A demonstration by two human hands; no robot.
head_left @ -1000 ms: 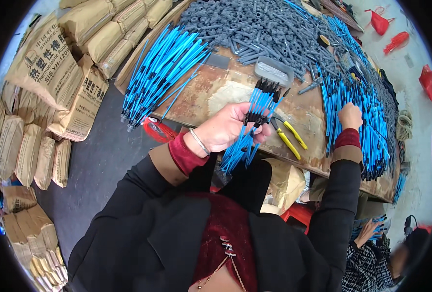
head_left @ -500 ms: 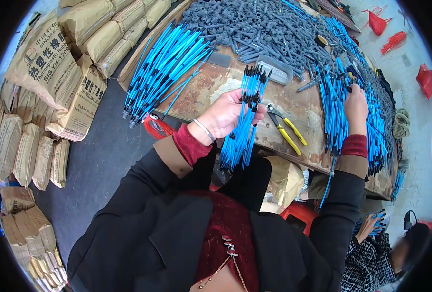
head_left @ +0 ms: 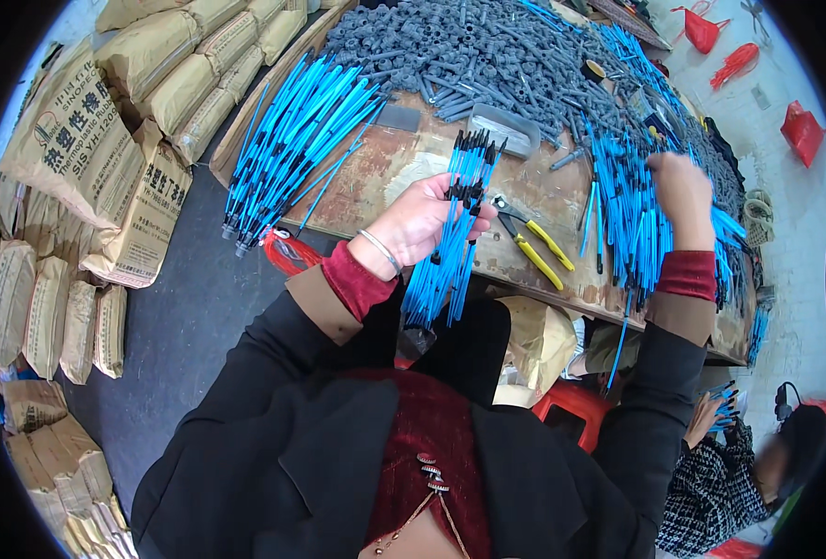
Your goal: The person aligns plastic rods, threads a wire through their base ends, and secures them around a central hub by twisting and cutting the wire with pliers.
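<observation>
My left hand is closed round a bundle of thin blue tubes with black ends, held upright over the table's near edge. The black tips stick up above my fingers, and the blue lengths hang below my hand. At the right, my right hand reaches onto a loose pile of the same blue tubes. Its fingers are curled together at the pile's top; whatever they pinch is hidden. Yellow-handled pliers lie on the table between my hands.
A large heap of grey plastic fittings covers the table's far side, with a clear tray before it. More blue tubes lie at the left beside red string. Brown sacks stand left. A co-worker sits lower right.
My right hand has shifted slightly over the pile, and some tubes at its left edge have spread apart. My left hand keeps its bundle. The whole view has moved slightly.
</observation>
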